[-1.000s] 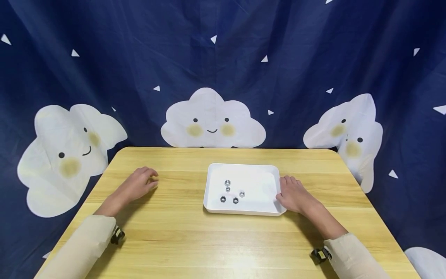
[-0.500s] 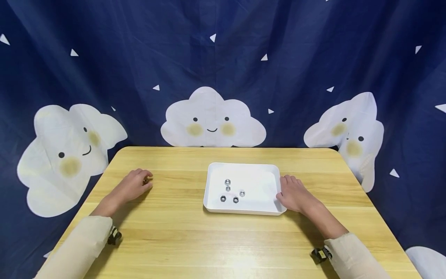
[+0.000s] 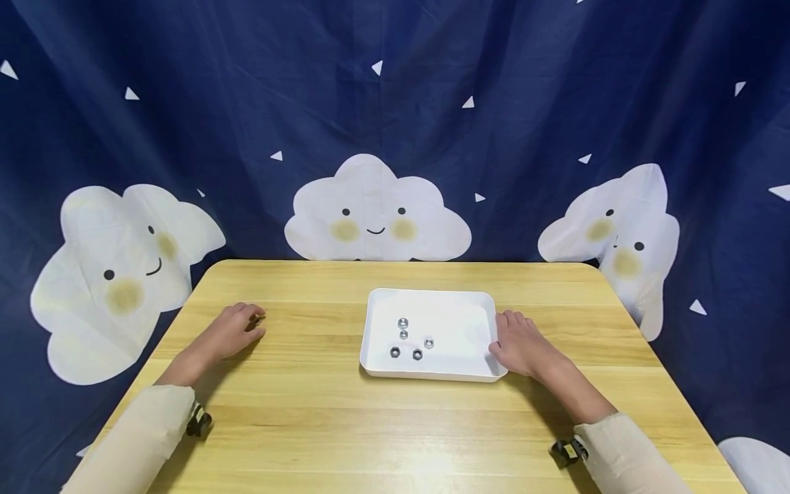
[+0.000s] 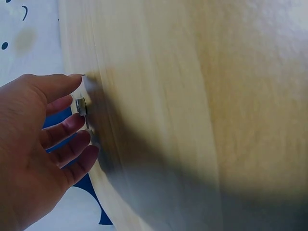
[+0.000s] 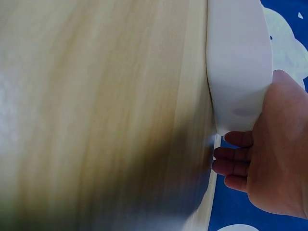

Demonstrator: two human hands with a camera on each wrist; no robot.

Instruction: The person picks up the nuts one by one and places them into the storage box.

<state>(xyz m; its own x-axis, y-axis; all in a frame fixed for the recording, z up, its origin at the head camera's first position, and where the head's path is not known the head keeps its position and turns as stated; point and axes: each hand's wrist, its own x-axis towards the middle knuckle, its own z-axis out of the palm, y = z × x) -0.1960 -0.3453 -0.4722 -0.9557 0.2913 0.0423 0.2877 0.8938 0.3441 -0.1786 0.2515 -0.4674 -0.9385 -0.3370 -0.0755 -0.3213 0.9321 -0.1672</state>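
Note:
My left hand (image 3: 233,331) is low over the left side of the table, fingers bent loosely and thumb spread apart from them. In the left wrist view, a small shiny metal nut (image 4: 81,107), seen edge-on, is right at the fingertips, with the thumb clear of it. My right hand (image 3: 521,343) grips the right rim of a white rectangular tray (image 3: 432,375), thumb over the inside and fingers outside. In the right wrist view those fingers (image 5: 233,167) curl beside the tray's end. Several hex nuts (image 3: 403,322) lie in the tray's left half, some silver and some darker.
The tray stands right of the middle of a light wood table (image 3: 296,425) with rounded far corners. Behind the table hangs a dark blue curtain (image 3: 395,82) with smiling clouds. Each wrist carries a small black camera (image 3: 199,420).
My left hand has shifted slightly left and toward me, and the nut has come into view between its thumb and fingers. The right hand and the tray have stayed in place.

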